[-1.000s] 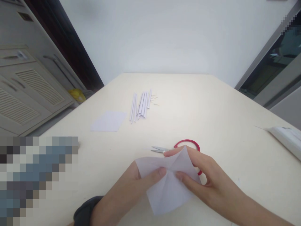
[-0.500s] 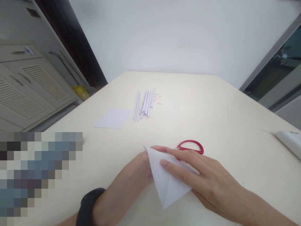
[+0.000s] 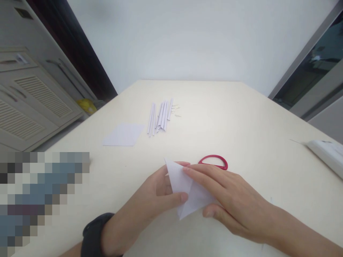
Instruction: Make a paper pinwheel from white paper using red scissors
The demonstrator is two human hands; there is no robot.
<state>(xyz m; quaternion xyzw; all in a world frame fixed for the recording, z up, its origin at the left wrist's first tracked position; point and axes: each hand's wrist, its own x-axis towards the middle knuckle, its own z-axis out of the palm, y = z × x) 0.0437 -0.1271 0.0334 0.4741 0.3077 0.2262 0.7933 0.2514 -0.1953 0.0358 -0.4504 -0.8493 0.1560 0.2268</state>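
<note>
A folded sheet of white paper (image 3: 178,180) is held between my two hands above the near side of the table, one pointed corner up and another down. My left hand (image 3: 160,192) grips it from the left, thumb across the front and fingers behind. My right hand (image 3: 230,196) lies over the paper's right part, its fingers flat against the face and its thumb just below the edge. Behind my right hand, red-handled scissors (image 3: 226,165) rest on the table; one handle loop shows and the rest is hidden.
Several rolled white paper tubes (image 3: 162,116) lie farther back on the table (image 3: 209,117), with small scraps beside them. A flat white paper sheet (image 3: 123,135) is left of the tubes. A white object (image 3: 325,153) stands at the right edge. Blurred blocks cover the left front.
My left thumb has come round onto the front of the paper. My right fingers have drawn together, and its thumb now shows below the paper. The view has shifted slightly.
</note>
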